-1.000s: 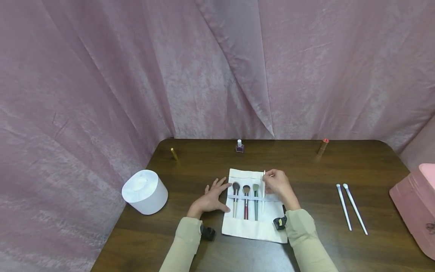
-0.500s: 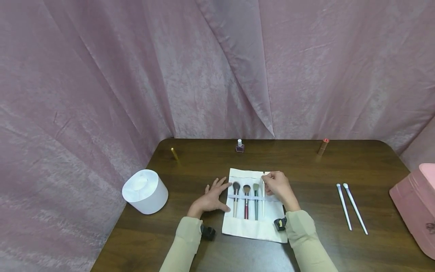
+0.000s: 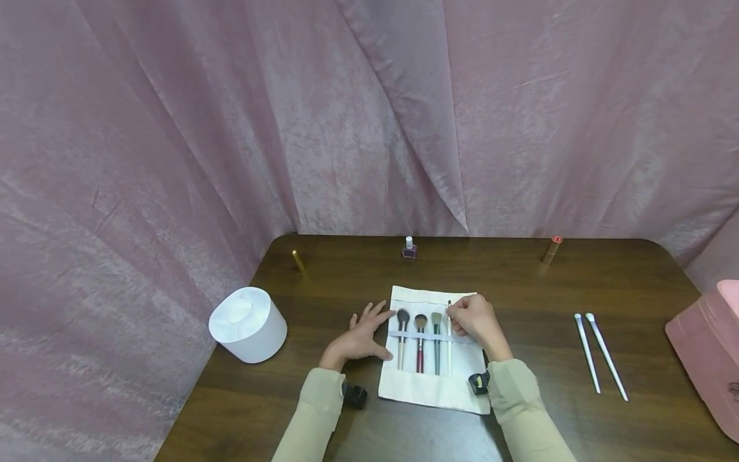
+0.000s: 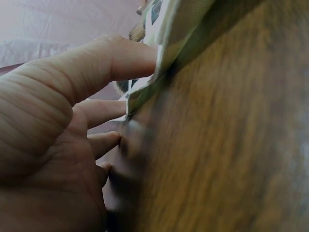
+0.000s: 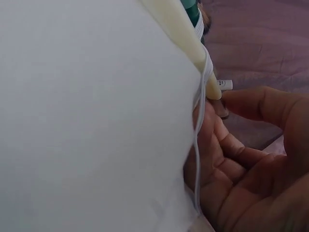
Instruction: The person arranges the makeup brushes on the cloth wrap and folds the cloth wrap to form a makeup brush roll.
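The right hand [image 3: 472, 321] has a pinching grip on the slim cream brush [image 3: 449, 337], and that brush has gone down: a second ago its tip stood above the far edge of the white brush roll [image 3: 430, 385], and now it sits lower, with the handle running under the elastic band [image 3: 430, 337] beside the other three. The right wrist view shows the cream handle [image 5: 186, 36] passing beneath the band, with thumb and fingers curled close around its upper end. So the fourth slot looks filled, or nearly; my read is that the brush is close to seated and the grip has not let go.

The left hand [image 3: 360, 337] has not moved across these moments. It lies flat on the counter [image 3: 519, 282], fingers straight, with the fingertips [image 4: 140, 58] touching the left edge of the roll, holding nothing.

On the roll, from left: a tan-handled brush [image 3: 401, 337], a red-handled brush [image 3: 420, 343], a green-handled brush [image 3: 436, 340], then the cream one at the right.

Two white brushes [image 3: 597, 353] lie well apart on the right of the counter, untouched, so going by that, the filling of the roll is only partly done.
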A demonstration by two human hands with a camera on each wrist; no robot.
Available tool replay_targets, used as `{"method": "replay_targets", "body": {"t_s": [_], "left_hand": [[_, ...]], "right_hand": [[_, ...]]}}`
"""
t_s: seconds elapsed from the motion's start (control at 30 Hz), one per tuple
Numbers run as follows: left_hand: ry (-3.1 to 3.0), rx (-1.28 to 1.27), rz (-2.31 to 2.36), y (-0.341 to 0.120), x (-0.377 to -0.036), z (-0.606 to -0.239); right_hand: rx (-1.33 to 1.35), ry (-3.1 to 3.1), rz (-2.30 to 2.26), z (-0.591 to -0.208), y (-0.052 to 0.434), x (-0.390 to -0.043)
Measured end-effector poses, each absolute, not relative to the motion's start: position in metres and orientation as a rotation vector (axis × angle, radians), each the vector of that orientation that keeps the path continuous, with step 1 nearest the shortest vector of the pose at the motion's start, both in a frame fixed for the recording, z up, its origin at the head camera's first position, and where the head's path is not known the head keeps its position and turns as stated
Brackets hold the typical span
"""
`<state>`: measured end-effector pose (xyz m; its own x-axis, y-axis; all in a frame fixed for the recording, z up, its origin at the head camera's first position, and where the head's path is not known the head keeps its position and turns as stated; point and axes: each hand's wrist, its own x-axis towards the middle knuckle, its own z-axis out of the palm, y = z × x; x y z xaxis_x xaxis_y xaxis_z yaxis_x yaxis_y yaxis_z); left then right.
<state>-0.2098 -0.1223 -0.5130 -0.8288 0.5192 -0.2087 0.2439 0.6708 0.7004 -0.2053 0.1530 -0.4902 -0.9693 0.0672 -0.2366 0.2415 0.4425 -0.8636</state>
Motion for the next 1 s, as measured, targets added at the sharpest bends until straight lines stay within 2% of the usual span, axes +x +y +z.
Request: {"method": "replay_targets", "body": {"t_s": [0.5,1.0], "left_hand": [[2.488,0.596,0.981,-0.1225,-0.2075,-0.5134],[2.468,0.596,0.980,-0.1235,-0.2103,-0.5151]], "right_hand": [[0.266,2.673,-1.160,-0.4829,0.1513,-0.2015],[0.250,2.653,-1.119,-0.4842,0.1478,-0.1988]]}}
